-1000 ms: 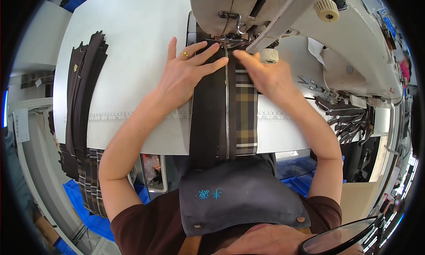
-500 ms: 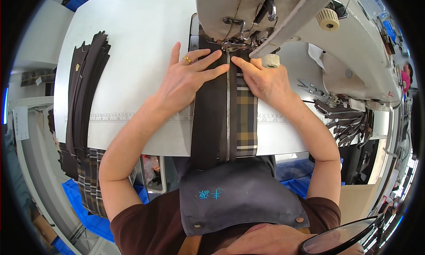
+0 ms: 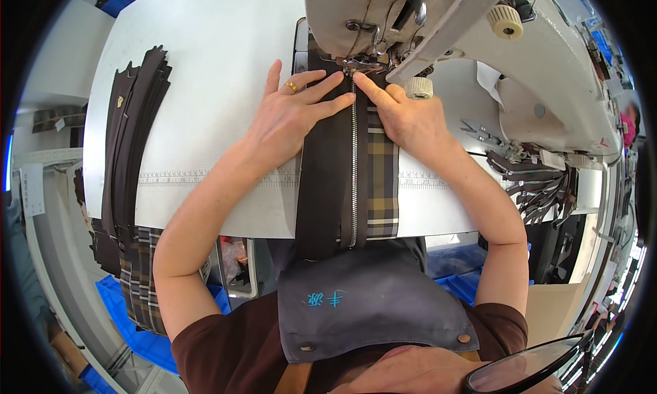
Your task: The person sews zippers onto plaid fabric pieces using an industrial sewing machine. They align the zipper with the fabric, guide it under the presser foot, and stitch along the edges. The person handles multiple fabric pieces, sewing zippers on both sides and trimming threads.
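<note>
A metal-toothed zipper [image 3: 354,168] runs lengthwise over dark brown fabric [image 3: 320,182], with a strip of yellow, black and white plaid fabric [image 3: 382,182] along its right side. Its far end goes under the presser foot [image 3: 363,65] of a sewing machine [image 3: 472,24]. My left hand [image 3: 291,117], a gold ring on one finger, lies spread on the dark fabric, fingertips at the zipper's left edge. From the right, my right hand [image 3: 410,117] presses its outstretched index finger on the zipper tape close to the foot; its other fingers are bent over the fabric and partly hidden.
A stack of dark fabric strips [image 3: 137,141] lies at the left of the white table [image 3: 205,65], over hanging plaid cloth [image 3: 140,277]. Right of the machine's needle area are thread snips [image 3: 482,137] and a bundle of zipper pieces [image 3: 537,182]. Blue bins [image 3: 137,325] stand below.
My right index finger has slid forward, closer to the presser foot. The plaid fabric and zipper have shifted slightly away from me, while my left hand stays nearly in place.
</note>
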`<control>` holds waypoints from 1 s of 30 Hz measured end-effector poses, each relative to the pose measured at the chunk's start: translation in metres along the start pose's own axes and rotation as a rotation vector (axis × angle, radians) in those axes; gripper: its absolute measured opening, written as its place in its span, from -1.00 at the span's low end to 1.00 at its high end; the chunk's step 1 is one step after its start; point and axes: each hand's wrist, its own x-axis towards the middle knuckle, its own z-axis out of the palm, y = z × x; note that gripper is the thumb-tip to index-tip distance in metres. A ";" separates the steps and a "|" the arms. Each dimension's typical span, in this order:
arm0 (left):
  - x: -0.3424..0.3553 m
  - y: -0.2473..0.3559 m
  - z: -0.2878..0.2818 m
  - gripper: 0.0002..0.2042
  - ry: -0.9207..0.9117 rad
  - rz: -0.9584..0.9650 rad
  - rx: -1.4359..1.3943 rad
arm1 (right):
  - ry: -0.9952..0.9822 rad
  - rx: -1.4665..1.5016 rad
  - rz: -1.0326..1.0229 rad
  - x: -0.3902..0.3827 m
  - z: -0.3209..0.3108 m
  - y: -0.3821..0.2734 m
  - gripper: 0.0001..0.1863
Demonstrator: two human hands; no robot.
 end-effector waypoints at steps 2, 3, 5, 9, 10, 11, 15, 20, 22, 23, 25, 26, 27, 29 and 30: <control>0.003 -0.002 0.001 -0.43 0.030 0.004 0.012 | 0.007 0.006 0.003 0.000 0.003 0.002 -0.47; 0.005 -0.003 0.002 -0.41 0.045 0.007 0.018 | 0.011 0.009 0.006 0.000 0.004 0.004 -0.50; 0.006 -0.008 0.001 -0.36 0.030 0.029 0.052 | 0.076 0.222 0.068 0.002 0.004 0.008 -0.60; -0.004 0.007 -0.012 -0.27 -0.059 0.076 0.162 | -0.012 0.333 0.125 -0.018 -0.020 -0.004 -0.75; -0.019 0.014 -0.009 -0.25 -0.086 0.185 0.123 | 0.053 0.467 0.070 -0.035 -0.023 -0.013 -0.78; -0.038 0.028 -0.015 -0.34 -0.160 0.250 0.095 | 0.063 0.507 0.012 -0.050 -0.034 -0.028 -0.75; -0.105 0.088 -0.009 -0.66 0.064 0.124 0.057 | 0.048 0.552 -0.181 -0.109 -0.048 -0.086 -0.74; -0.114 0.096 -0.001 -0.64 0.135 -0.039 -0.118 | 0.071 0.225 -0.099 -0.116 -0.036 -0.115 -0.70; -0.116 0.096 0.001 -0.66 0.128 -0.063 -0.133 | 0.143 0.340 -0.058 -0.118 -0.029 -0.114 -0.66; -0.118 0.096 0.001 -0.66 0.128 -0.058 -0.132 | 0.164 0.361 -0.042 -0.119 -0.031 -0.112 -0.64; -0.119 0.094 0.002 -0.67 0.130 -0.048 -0.130 | 0.209 0.400 -0.011 -0.118 -0.037 -0.107 -0.60; -0.120 0.095 0.003 -0.68 0.150 -0.046 -0.127 | 0.190 0.421 -0.007 -0.119 -0.034 -0.110 -0.55; -0.118 0.096 0.005 -0.69 0.174 -0.040 -0.125 | 0.168 0.412 -0.001 -0.119 -0.034 -0.112 -0.54; -0.117 0.095 0.007 -0.71 0.210 -0.013 -0.105 | 0.124 0.394 0.012 -0.119 -0.034 -0.115 -0.51; -0.118 0.093 0.008 -0.72 0.224 0.008 -0.086 | 0.114 0.389 0.002 -0.117 -0.036 -0.116 -0.48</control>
